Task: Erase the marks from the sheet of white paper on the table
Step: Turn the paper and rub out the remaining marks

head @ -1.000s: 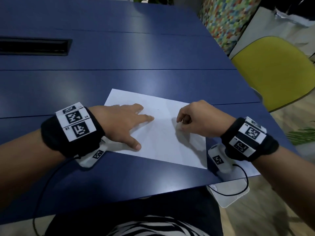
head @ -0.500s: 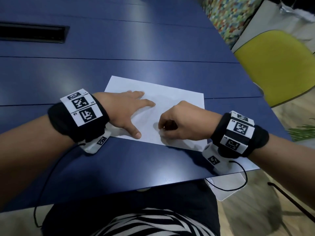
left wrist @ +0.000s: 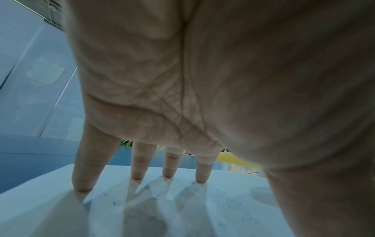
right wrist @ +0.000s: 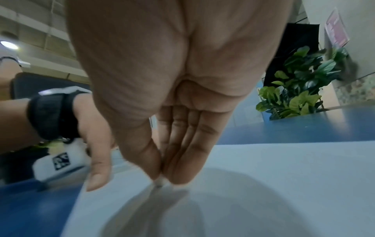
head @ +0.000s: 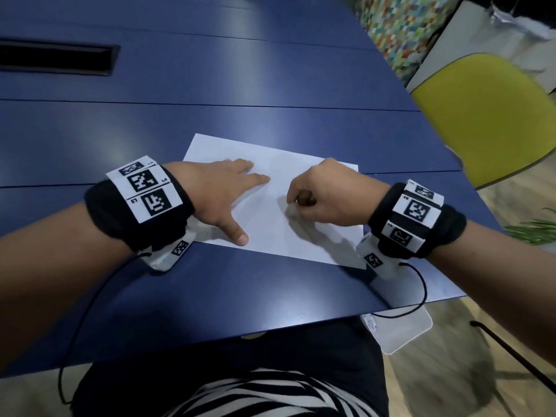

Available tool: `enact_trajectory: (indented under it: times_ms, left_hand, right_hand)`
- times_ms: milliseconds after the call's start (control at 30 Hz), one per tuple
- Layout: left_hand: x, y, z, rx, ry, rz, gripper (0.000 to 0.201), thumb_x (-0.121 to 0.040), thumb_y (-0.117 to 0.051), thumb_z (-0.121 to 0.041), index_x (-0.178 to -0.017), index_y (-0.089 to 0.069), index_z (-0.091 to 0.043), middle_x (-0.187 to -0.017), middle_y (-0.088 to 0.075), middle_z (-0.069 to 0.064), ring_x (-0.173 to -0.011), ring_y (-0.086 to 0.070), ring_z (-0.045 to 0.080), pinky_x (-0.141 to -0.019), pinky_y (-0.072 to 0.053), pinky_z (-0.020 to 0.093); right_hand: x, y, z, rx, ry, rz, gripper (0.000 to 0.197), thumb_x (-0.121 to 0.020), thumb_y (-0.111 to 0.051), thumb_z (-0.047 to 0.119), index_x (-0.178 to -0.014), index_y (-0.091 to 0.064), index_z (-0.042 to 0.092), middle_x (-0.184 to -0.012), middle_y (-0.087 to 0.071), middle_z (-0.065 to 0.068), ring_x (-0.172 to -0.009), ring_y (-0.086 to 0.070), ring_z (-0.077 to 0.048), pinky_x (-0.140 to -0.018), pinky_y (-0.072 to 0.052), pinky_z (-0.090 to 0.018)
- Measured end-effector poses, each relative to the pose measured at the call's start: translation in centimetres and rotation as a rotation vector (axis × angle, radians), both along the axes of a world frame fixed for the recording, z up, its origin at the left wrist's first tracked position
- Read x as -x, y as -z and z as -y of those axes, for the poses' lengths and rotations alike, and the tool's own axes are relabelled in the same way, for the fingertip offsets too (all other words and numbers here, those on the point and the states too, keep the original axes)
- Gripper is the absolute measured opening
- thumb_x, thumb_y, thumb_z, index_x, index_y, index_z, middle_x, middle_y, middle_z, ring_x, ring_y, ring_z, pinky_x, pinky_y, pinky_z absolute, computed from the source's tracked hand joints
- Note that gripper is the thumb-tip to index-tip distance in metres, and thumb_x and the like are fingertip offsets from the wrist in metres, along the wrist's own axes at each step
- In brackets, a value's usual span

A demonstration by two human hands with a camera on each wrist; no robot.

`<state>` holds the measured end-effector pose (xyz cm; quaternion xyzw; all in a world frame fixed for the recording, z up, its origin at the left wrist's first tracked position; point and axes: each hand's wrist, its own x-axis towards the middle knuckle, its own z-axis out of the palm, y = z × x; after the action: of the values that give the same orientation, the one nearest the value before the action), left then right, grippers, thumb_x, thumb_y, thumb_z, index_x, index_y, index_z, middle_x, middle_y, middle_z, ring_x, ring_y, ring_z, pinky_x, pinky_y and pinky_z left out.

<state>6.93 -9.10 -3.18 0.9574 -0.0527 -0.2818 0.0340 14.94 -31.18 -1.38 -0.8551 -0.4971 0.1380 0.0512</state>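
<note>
A white paper sheet (head: 270, 233) lies on the blue table (head: 210, 85) in front of me. My left hand (head: 222, 191) presses flat on the sheet's left part, fingers straight and spread; the left wrist view shows its fingertips (left wrist: 167, 174) on the paper (left wrist: 223, 200), with small dark specks around them. My right hand (head: 325, 197) is curled and pinches a small whitish eraser (right wrist: 160, 182) between thumb and fingers. The eraser's tip touches the paper (right wrist: 284, 184) near the middle. Marks on the sheet are too faint to make out in the head view.
A yellow chair (head: 487, 115) stands past the table's right edge. A dark slot (head: 54, 57) is set in the table at the far left. A green plant (right wrist: 300, 83) stands beyond the table's far end. My wrist cables hang over the near edge.
My right hand slid left across the paper toward the left hand, then back slightly right. The left hand stayed flat on the sheet. The head view shifted.
</note>
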Motion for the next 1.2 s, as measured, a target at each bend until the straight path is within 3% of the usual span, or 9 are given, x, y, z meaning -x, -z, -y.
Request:
enact_trajectory:
  times_ms: [167,300,467,533,633,800,933,1133,1200]
  left_hand:
    - [0.0,0.2,-0.2,0.025,-0.006,0.006,0.134,-0.067,-0.081,-0.077,-0.164,0.004,-0.042,-0.174,0.008,-0.003,-0.160,-0.001,0.021,-0.126,-0.021,0.052]
    - [-0.1,0.5,-0.3,0.030,-0.007,0.004,0.135,-0.066,-0.080,-0.078,-0.164,0.004,-0.042,-0.174,0.008,-0.004,-0.160,0.000,0.020,-0.126,-0.021,0.053]
    - [-0.1,0.5,-0.4,0.035,-0.015,0.007,0.135,-0.065,-0.082,-0.077,-0.163,0.004,-0.044,-0.174,0.009,-0.005,-0.160,-0.001,0.020,-0.126,-0.022,0.053]
    - [-0.2,0.5,-0.3,0.030,-0.011,0.007,0.135,-0.065,-0.081,-0.078,-0.164,0.004,-0.044,-0.174,0.008,-0.005,-0.160,-0.001,0.020,-0.126,-0.023,0.053]
    - [-0.1,0.6,-0.4,0.028,-0.008,0.006,0.135,-0.065,-0.081,-0.079,-0.164,0.004,-0.043,-0.174,0.008,-0.004,-0.160,0.000,0.020,-0.126,-0.023,0.054]
    - [-0.1,0.5,-0.3,0.031,-0.011,0.000,0.135,-0.065,-0.081,-0.078,-0.164,0.005,-0.043,-0.174,0.010,-0.003,-0.160,0.001,0.022,-0.126,-0.021,0.054]
    - [0.0,0.3,-0.2,0.019,-0.013,0.003,0.134,-0.066,-0.081,-0.077,-0.164,0.004,-0.043,-0.174,0.009,-0.003,-0.160,0.000,0.022,-0.126,-0.022,0.054]
    - [-0.1,0.7,-0.5,0.034,-0.012,0.010,0.136,-0.064,-0.081,-0.079,-0.163,0.005,-0.044,-0.174,0.009,-0.004,-0.160,0.001,0.021,-0.125,-0.022,0.055]
    - [0.0,0.6,-0.5,0.055,-0.022,0.008,0.135,-0.065,-0.083,-0.076,-0.164,0.003,-0.044,-0.174,0.008,-0.005,-0.160,0.002,0.019,-0.126,-0.022,0.054]
  right_hand:
    - [0.9,-0.5,0.7,0.104,-0.083,-0.124,0.017,-0.088,-0.071,0.037,-0.100,-0.076,0.026,-0.082,-0.072,0.014,-0.073,-0.061,-0.004,-0.068,-0.049,-0.018]
    - [-0.5,-0.1,0.6,0.003,0.015,-0.013,0.019,-0.089,-0.069,0.028,-0.104,-0.076,0.020,-0.081,-0.072,0.012,-0.073,-0.059,-0.007,-0.060,-0.040,-0.006]
    - [1.3,-0.6,0.9,0.126,-0.081,-0.132,0.018,-0.086,-0.073,0.038,-0.100,-0.076,0.026,-0.083,-0.073,0.014,-0.074,-0.063,-0.004,-0.070,-0.053,-0.022]
    - [0.2,-0.6,0.7,0.097,-0.037,-0.095,0.017,-0.087,-0.073,0.035,-0.100,-0.077,0.026,-0.081,-0.073,0.014,-0.073,-0.064,-0.004,-0.068,-0.052,-0.021]
    - [-1.2,-0.1,0.6,-0.002,0.058,-0.027,0.015,-0.089,-0.071,0.030,-0.100,-0.076,0.022,-0.078,-0.072,0.014,-0.073,-0.065,-0.008,-0.060,-0.045,-0.010]
    - [1.1,0.1,0.2,0.063,-0.071,-0.105,0.018,-0.087,-0.070,0.038,-0.100,-0.076,0.027,-0.080,-0.071,0.014,-0.072,-0.061,-0.005,-0.070,-0.051,-0.023]
    - [-1.4,-0.3,-0.6,0.016,0.032,-0.036,0.018,-0.087,-0.070,0.030,-0.102,-0.076,0.021,-0.080,-0.074,0.012,-0.074,-0.064,-0.010,-0.073,-0.054,-0.027]
    - [-0.1,0.0,-0.7,0.031,-0.059,-0.041,0.016,-0.086,-0.069,0.025,-0.100,-0.076,0.022,-0.080,-0.073,0.010,-0.070,-0.058,-0.010,-0.070,-0.050,-0.026]
    - [-1.5,-0.8,-0.1,0.021,0.005,-0.018,0.016,-0.087,-0.070,0.024,-0.102,-0.076,0.022,-0.081,-0.073,0.012,-0.070,-0.059,-0.007,-0.072,-0.051,-0.025]
